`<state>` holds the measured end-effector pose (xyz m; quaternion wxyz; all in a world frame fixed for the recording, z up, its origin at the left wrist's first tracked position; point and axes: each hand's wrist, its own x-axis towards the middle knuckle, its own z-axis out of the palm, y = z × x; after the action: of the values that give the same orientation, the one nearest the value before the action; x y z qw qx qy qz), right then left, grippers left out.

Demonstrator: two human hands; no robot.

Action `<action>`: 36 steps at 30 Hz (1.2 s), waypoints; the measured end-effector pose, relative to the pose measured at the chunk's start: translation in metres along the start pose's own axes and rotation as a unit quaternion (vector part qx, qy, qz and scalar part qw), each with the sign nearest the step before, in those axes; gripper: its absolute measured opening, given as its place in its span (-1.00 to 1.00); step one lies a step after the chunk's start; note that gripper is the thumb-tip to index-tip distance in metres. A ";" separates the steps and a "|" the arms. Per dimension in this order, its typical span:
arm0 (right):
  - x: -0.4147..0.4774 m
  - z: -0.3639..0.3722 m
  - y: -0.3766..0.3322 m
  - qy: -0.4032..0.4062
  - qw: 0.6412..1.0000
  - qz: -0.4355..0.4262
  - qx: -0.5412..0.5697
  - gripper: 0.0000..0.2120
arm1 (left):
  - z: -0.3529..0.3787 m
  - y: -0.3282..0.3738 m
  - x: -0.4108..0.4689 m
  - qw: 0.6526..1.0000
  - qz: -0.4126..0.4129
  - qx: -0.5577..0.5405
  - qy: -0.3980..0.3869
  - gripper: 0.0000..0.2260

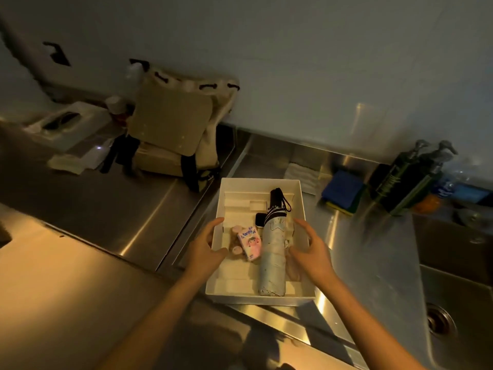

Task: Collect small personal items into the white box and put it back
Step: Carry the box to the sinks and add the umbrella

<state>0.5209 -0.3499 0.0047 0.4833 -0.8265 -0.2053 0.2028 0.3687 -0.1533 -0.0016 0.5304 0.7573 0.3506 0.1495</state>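
Note:
The white box (241, 184) rests on the steel counter in the middle of the head view. Inside it lie a folded pale umbrella (272, 252) with a black handle, a pink tissue pack (250, 243), a small dark device (260, 219) and a beige soft item (236, 245). My left hand (206, 245) is at the box's left wall, fingers spread and curled over the rim. My right hand (310, 248) hovers over the right wall with fingers apart. Whether either hand grips the wall I cannot tell.
A beige backpack (173, 129) leans on the wall at back left, beside a white tissue box (66, 121) and papers. Right of the box are a blue sponge (342, 192), dark pump bottles (410, 180) and a sink (458, 276) with a drain.

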 end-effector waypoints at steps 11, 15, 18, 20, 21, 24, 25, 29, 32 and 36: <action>0.019 0.008 0.017 -0.002 1.000 0.031 0.005 -0.37 | 0.013 0.000 0.019 0.998 -0.034 -0.044 -0.006 -0.49; 0.023 0.006 0.016 -0.001 1.000 0.029 0.003 -0.38 | 0.017 -0.002 0.024 0.998 -0.034 -0.047 -0.004 -0.50; 0.029 0.004 0.018 0.005 1.000 0.027 0.008 -0.38 | 0.019 0.002 0.032 0.998 -0.035 -0.056 -0.009 -0.49; 0.034 0.003 0.021 0.012 1.000 0.027 0.012 -0.39 | 0.022 0.004 0.039 0.998 -0.029 -0.055 -0.011 -0.48; 0.036 0.003 0.022 0.015 0.999 0.026 0.014 -0.40 | 0.024 0.004 0.042 0.998 -0.027 -0.055 -0.011 -0.47; 0.039 0.004 0.025 0.019 0.999 0.027 0.017 -0.42 | 0.029 0.002 0.047 0.998 -0.033 -0.055 -0.012 -0.47; 0.040 0.005 0.026 0.021 0.999 0.028 0.015 -0.42 | 0.031 0.000 0.048 0.998 -0.037 -0.054 -0.010 -0.47; 0.040 0.002 0.032 -0.023 1.000 0.013 0.008 -0.43 | 0.032 -0.007 0.052 0.999 -0.037 -0.038 -0.012 -0.46; 0.039 -0.014 0.041 -0.066 0.992 0.019 0.111 -0.50 | 0.031 -0.010 0.054 0.999 -0.036 -0.027 -0.015 -0.46; 0.038 -0.049 0.084 0.053 0.997 0.039 0.048 -0.52 | 0.031 -0.011 0.054 0.999 -0.036 -0.021 -0.003 -0.44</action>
<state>0.5912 -0.4022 -0.0523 0.5240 -0.8197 -0.1368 0.1868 0.4218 -0.1357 -0.0315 0.5527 0.7331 0.3726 0.1351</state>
